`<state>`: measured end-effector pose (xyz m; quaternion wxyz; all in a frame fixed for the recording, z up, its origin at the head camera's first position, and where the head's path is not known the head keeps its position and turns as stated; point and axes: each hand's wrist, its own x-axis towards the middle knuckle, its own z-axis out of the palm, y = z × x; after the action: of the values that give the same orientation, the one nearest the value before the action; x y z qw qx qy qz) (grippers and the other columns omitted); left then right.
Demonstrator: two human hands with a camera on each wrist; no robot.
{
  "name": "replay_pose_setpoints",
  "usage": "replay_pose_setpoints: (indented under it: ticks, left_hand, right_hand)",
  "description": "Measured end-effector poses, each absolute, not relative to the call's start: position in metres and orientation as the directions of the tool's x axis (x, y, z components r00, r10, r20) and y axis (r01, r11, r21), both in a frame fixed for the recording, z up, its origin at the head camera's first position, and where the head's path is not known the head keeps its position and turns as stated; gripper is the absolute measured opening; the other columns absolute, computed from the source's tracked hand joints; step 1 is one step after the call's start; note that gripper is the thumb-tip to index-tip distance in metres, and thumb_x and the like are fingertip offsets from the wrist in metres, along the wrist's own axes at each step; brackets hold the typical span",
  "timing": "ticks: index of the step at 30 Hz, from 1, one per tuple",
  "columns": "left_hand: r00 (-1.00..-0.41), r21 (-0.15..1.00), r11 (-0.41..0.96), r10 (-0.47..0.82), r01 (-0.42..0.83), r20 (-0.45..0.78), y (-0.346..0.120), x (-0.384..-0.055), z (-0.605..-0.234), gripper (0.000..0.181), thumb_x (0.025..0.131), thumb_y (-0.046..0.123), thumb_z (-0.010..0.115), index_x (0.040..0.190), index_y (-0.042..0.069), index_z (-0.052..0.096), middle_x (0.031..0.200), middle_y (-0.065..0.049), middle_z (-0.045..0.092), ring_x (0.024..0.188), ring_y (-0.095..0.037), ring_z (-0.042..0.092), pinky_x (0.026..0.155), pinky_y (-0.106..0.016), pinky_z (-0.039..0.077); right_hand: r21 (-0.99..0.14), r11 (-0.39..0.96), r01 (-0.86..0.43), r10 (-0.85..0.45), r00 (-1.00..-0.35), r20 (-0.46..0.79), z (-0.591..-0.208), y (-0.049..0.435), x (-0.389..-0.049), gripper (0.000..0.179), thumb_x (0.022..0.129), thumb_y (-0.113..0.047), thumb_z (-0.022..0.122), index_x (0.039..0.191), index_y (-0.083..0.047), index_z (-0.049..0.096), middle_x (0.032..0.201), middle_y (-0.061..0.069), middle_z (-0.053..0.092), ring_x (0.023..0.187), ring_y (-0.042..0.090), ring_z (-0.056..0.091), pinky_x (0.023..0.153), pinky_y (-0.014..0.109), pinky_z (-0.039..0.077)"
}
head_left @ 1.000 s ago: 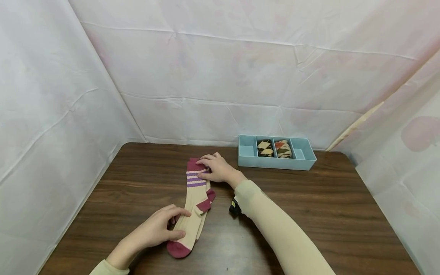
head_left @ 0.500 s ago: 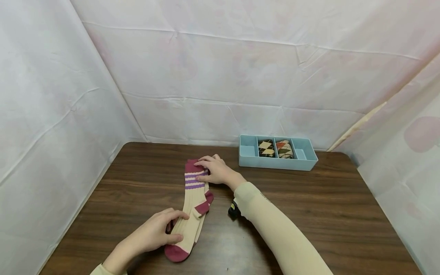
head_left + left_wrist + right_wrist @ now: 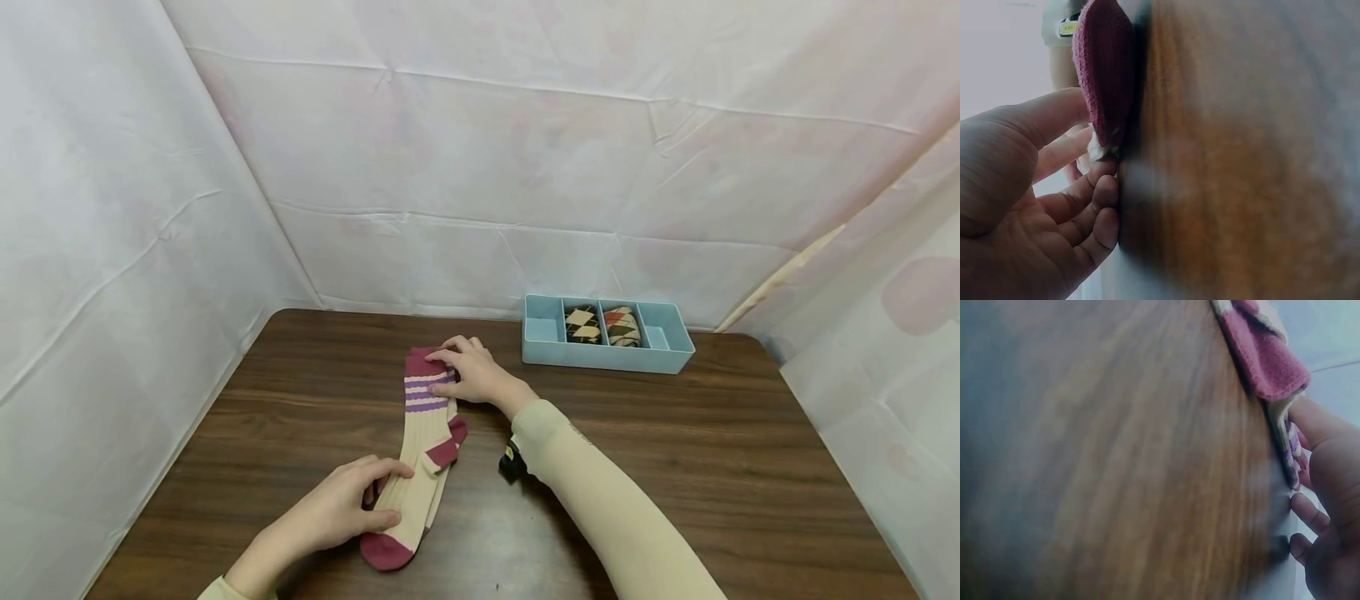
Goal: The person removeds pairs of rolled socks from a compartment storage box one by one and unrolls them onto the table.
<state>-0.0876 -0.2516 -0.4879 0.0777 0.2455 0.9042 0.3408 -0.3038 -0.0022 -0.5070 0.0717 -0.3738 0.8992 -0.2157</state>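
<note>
Half a second on: left hand (image 3: 341, 504) and right hand (image 3: 480, 375) practically unmoved. Cream ribbed socks (image 3: 420, 437), maroon at toe, heel and cuff, purple-striped, lie flat and stacked on the wood-grain table (image 3: 262, 417), lower centre of frame. Both hands part-spread, fingers gently bent, gripping nothing: left rests on the foot, right on the cuff. Right of centre: pale-blue tray (image 3: 607, 357), smooth, rectangular; two argyle rolls (image 3: 583, 325) in the middle compartments.

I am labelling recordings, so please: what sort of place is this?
Probably a curtained-off indoor workspace: pale printed sheets hang behind and beside a wood-grain table bearing striped socks.
</note>
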Motion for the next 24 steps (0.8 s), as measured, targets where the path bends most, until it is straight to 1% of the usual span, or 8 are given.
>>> replay_pose_setpoints:
  ticks: [2,4,8,11,13,17,21,24]
  left_hand:
    - [-0.870,0.652,0.649,0.491,0.393,0.035,-0.252,-0.087,-0.489,0.049,0.089,0.024,0.092,0.133,0.023,0.072,0.090,0.010,0.056,0.079,-0.002,0.052,0.068,-0.024,0.046]
    - [-0.872,0.647,0.650,0.487,0.398,0.047,-0.252,-0.086,-0.491,0.049,0.089,0.024,0.092,0.133,0.023,0.072,0.089,0.010,0.056,0.078,-0.002,0.052,0.068,-0.023,0.046]
    - [-0.878,0.641,0.659,0.476,0.395,0.051,-0.251,-0.083,-0.493,0.049,0.091,0.025,0.091,0.135,0.023,0.071,0.090,0.012,0.056,0.079,-0.001,0.052,0.069,-0.024,0.047]
    - [-0.880,0.660,0.652,0.474,0.373,0.030,-0.251,-0.082,-0.492,0.047,0.093,0.024,0.090,0.136,0.023,0.070,0.091,0.012,0.057,0.077,-0.001,0.053,0.068,-0.024,0.047]
    - [-0.879,0.685,0.636,0.476,0.354,0.012,-0.252,-0.081,-0.491,0.046,0.094,0.022,0.089,0.136,0.022,0.069,0.091,0.011,0.058,0.075,-0.001,0.054,0.066,-0.023,0.048]
    - [-0.873,0.720,0.608,0.488,0.335,-0.006,-0.254,-0.080,-0.490,0.045,0.095,0.017,0.087,0.136,0.022,0.069,0.096,0.010,0.060,0.077,-0.001,0.056,0.067,-0.024,0.051]
    - [-0.868,0.740,0.590,0.496,0.323,-0.016,-0.257,-0.078,-0.490,0.044,0.097,0.013,0.085,0.136,0.023,0.069,0.103,0.008,0.063,0.079,-0.001,0.058,0.068,-0.025,0.053]
    - [-0.870,0.747,0.584,0.494,0.317,-0.018,-0.257,-0.076,-0.489,0.044,0.097,0.013,0.085,0.136,0.023,0.069,0.107,0.008,0.064,0.079,-0.001,0.058,0.067,-0.025,0.052]
  right_hand:
    - [-0.442,0.632,-0.636,-0.696,-0.717,0.036,-0.508,-0.002,-0.303,0.058,0.104,-0.051,0.074,0.157,-0.029,0.060,0.155,0.009,0.047,0.129,0.029,0.043,0.109,0.049,0.041]
    - [-0.438,0.633,-0.638,-0.693,-0.719,0.046,-0.509,-0.002,-0.304,0.057,0.103,-0.050,0.075,0.155,-0.029,0.061,0.148,0.008,0.051,0.126,0.028,0.045,0.107,0.048,0.042]
    - [-0.440,0.616,-0.654,-0.699,-0.711,0.078,-0.511,-0.003,-0.304,0.054,0.102,-0.046,0.078,0.150,-0.025,0.066,0.134,0.005,0.061,0.118,0.026,0.049,0.104,0.045,0.044]
    - [-0.453,0.607,-0.652,-0.699,-0.710,0.085,-0.512,-0.004,-0.305,0.053,0.101,-0.045,0.080,0.148,-0.023,0.068,0.127,0.003,0.064,0.115,0.024,0.051,0.103,0.043,0.046]
    - [-0.469,0.607,-0.641,-0.693,-0.716,0.081,-0.513,-0.004,-0.305,0.054,0.100,-0.044,0.081,0.148,-0.023,0.068,0.126,0.002,0.064,0.114,0.022,0.052,0.102,0.041,0.047]
    - [-0.519,0.600,-0.608,-0.680,-0.730,0.069,-0.513,-0.005,-0.305,0.055,0.099,-0.042,0.083,0.148,-0.023,0.068,0.130,0.003,0.064,0.116,0.022,0.053,0.103,0.041,0.048]
    - [-0.564,0.575,-0.593,-0.682,-0.728,0.071,-0.513,-0.006,-0.305,0.055,0.099,-0.039,0.084,0.148,-0.021,0.068,0.130,0.004,0.065,0.115,0.021,0.056,0.106,0.042,0.048]
    - [-0.576,0.561,-0.594,-0.686,-0.723,0.078,-0.514,-0.006,-0.305,0.054,0.100,-0.037,0.084,0.149,-0.020,0.067,0.128,0.003,0.065,0.113,0.019,0.058,0.105,0.043,0.049]
